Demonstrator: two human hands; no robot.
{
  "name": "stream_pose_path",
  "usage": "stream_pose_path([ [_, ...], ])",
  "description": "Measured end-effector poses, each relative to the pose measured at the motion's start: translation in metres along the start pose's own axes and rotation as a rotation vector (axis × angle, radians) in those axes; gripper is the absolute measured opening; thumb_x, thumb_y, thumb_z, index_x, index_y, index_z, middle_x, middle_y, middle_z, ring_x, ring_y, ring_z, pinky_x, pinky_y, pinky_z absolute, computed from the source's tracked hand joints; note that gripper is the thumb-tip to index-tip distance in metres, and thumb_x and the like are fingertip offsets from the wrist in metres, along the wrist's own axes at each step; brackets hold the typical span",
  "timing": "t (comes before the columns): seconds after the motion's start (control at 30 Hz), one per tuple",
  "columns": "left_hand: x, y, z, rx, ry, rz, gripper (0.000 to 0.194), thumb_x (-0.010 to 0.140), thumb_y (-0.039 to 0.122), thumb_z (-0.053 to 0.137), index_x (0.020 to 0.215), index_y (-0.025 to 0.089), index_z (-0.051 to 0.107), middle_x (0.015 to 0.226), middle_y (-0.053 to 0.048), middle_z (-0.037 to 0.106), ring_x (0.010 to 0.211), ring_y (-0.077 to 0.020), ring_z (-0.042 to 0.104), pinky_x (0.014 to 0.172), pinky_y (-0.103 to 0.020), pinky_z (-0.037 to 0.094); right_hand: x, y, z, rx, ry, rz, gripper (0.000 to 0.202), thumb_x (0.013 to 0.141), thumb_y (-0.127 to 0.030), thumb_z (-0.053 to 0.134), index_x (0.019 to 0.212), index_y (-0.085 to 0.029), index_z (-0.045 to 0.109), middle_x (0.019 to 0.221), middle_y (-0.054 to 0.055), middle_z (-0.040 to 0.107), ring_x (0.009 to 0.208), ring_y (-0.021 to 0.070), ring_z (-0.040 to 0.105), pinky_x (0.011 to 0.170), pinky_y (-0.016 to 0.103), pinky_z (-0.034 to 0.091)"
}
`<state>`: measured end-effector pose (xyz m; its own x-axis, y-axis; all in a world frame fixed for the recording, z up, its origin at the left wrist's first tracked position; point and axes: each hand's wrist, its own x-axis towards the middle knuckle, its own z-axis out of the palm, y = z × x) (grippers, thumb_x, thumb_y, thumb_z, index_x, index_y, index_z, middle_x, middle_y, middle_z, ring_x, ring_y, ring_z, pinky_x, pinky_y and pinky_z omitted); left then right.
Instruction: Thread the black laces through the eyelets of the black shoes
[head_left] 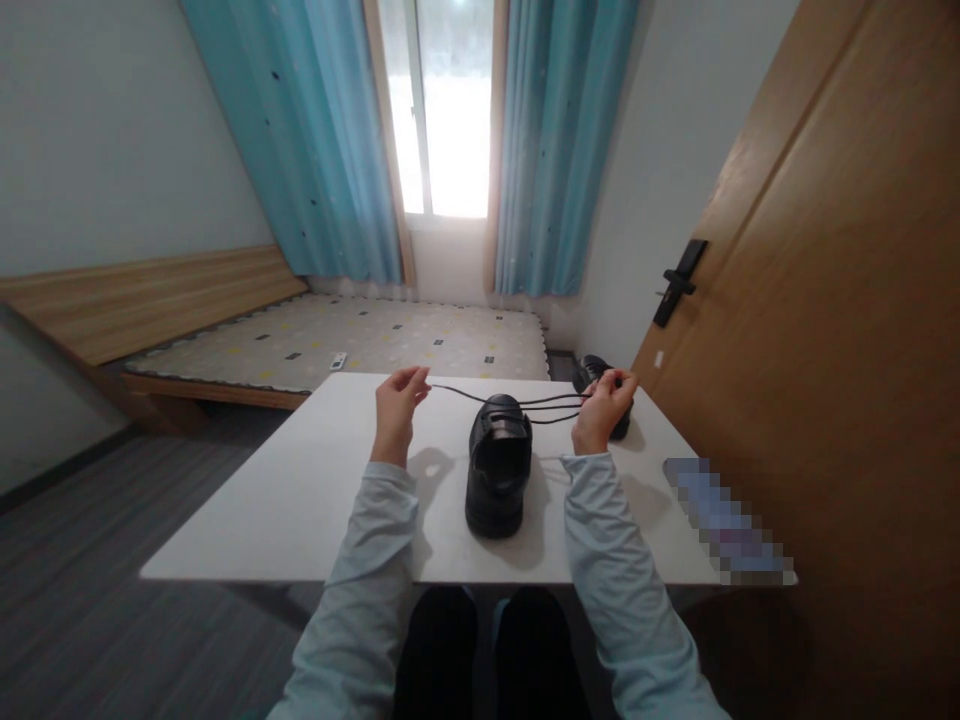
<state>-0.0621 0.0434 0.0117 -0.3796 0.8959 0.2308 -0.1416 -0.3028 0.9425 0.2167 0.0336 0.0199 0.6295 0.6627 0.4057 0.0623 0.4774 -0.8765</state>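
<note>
A black shoe (499, 465) stands on the white table in front of me, its heel opening facing my side. My left hand (399, 405), left of the shoe, pinches the end of a thin black shoelace (555, 399). The lace stretches over the shoe's front to my right hand (602, 408), where several strands come together in closed fingers. Whether the lace runs through the shoe's eyelets is hidden from here. Just behind my right hand sits a second black shoe (591, 370), partly covered by that hand.
The white table (262, 500) spans the foreground, with a blurred flat object (720, 520) at its right edge. Beyond it are a low bed (390, 335) with a small white remote (339, 361) on it, and blue curtains (551, 150). A wooden door (840, 300) stands close on the right.
</note>
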Motion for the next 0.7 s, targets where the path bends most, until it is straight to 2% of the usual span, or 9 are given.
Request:
stream_pose_path([
  [0.07, 0.0, -0.001, -0.001, -0.029, -0.004, -0.017, 0.043, 0.06, 0.045, 0.073, 0.089, 0.014, 0.066, 0.079, -0.004, 0.066, 0.071, -0.0115, 0.062, 0.07, -0.025, 0.049, 0.0, 0.0, 0.002, 0.039, 0.136, -0.068, 0.014, 0.088, -0.039, 0.039, 0.088, -0.026, 0.035, 0.065, -0.006, 0.038, 0.046, 0.009, 0.039, 0.042, 0.021, 0.034],
  [0.1, -0.001, -0.001, 0.0, -0.01, -0.029, -0.014, 0.043, 0.062, 0.046, 0.072, 0.09, 0.014, 0.066, 0.081, -0.005, 0.066, 0.073, -0.012, 0.062, 0.069, -0.025, 0.049, -0.002, -0.001, 0.005, 0.051, 0.154, -0.084, 0.014, 0.087, -0.039, 0.041, 0.086, -0.026, 0.035, 0.063, -0.007, 0.037, 0.045, 0.0088, 0.039, 0.042, 0.021, 0.034],
  [0.2, -0.006, -0.002, 0.005, 0.161, -0.145, -0.002, 0.043, 0.066, 0.049, 0.067, 0.089, 0.014, 0.068, 0.086, -0.009, 0.068, 0.072, -0.0134, 0.062, 0.062, -0.022, 0.047, -0.009, -0.003, 0.013, 0.066, 0.055, -0.066, 0.016, 0.086, -0.038, 0.045, 0.084, -0.025, 0.036, 0.059, -0.008, 0.035, 0.043, 0.0084, 0.039, 0.042, 0.02, 0.035],
  [0.33, -0.011, -0.013, 0.01, 0.458, -0.495, -0.07, 0.036, 0.066, 0.042, 0.066, 0.092, 0.017, 0.071, 0.083, -0.008, 0.07, 0.069, -0.0162, 0.062, 0.059, -0.025, 0.047, -0.015, -0.005, 0.018, 0.066, -0.022, -0.071, 0.018, 0.085, -0.041, 0.047, 0.085, -0.026, 0.037, 0.058, -0.009, 0.035, 0.044, 0.0089, 0.039, 0.043, 0.021, 0.034],
  [0.4, -0.012, -0.022, 0.011, 0.628, -0.596, -0.049, 0.031, 0.06, 0.03, 0.072, 0.089, 0.02, 0.072, 0.083, -0.007, 0.071, 0.071, -0.0185, 0.063, 0.064, -0.028, 0.048, -0.015, -0.006, 0.018, 0.066, -0.027, -0.078, 0.019, 0.085, -0.042, 0.047, 0.085, -0.026, 0.037, 0.058, -0.009, 0.034, 0.044, 0.0093, 0.039, 0.043, 0.021, 0.034],
  [0.47, -0.013, -0.029, 0.01, 0.773, -0.581, 0.022, 0.026, 0.052, 0.02, 0.076, 0.078, 0.021, 0.073, 0.083, -0.007, 0.072, 0.076, -0.0217, 0.064, 0.072, -0.031, 0.047, -0.015, -0.007, 0.018, 0.072, -0.017, -0.076, 0.02, 0.084, -0.043, 0.047, 0.085, -0.026, 0.037, 0.058, -0.009, 0.033, 0.044, 0.0098, 0.038, 0.043, 0.022, 0.034],
  [0.53, -0.013, -0.033, 0.008, 0.839, -0.551, 0.068, 0.018, 0.049, 0.016, 0.077, 0.065, 0.022, 0.072, 0.077, -0.007, 0.072, 0.08, -0.0248, 0.064, 0.077, -0.033, 0.046, -0.014, -0.008, 0.018, 0.076, -0.004, -0.069, 0.02, 0.083, -0.043, 0.048, 0.084, -0.026, 0.036, 0.058, -0.009, 0.033, 0.044, 0.01, 0.037, 0.043, 0.022, 0.033],
  [0.63, -0.011, -0.033, 0.006, 0.836, -0.527, 0.08, 0.004, 0.057, 0.024, 0.074, 0.059, 0.022, 0.071, 0.069, -0.007, 0.071, 0.079, -0.026, 0.065, 0.076, -0.033, 0.045, -0.013, -0.008, 0.017, 0.065, 0.007, -0.061, 0.021, 0.083, -0.044, 0.047, 0.084, -0.026, 0.036, 0.059, -0.008, 0.034, 0.044, 0.0105, 0.036, 0.043, 0.022, 0.031],
  [0.7, -0.009, -0.029, 0.005, 0.781, -0.505, 0.084, 0.01, 0.066, 0.03, 0.069, 0.065, 0.021, 0.073, 0.07, -0.007, 0.071, 0.075, -0.0241, 0.065, 0.072, -0.032, 0.045, -0.011, -0.007, 0.015, 0.042, 0.02, -0.056, 0.023, 0.083, -0.047, 0.045, 0.085, -0.027, 0.035, 0.061, -0.007, 0.035, 0.046, 0.0111, 0.036, 0.044, 0.023, 0.03],
])
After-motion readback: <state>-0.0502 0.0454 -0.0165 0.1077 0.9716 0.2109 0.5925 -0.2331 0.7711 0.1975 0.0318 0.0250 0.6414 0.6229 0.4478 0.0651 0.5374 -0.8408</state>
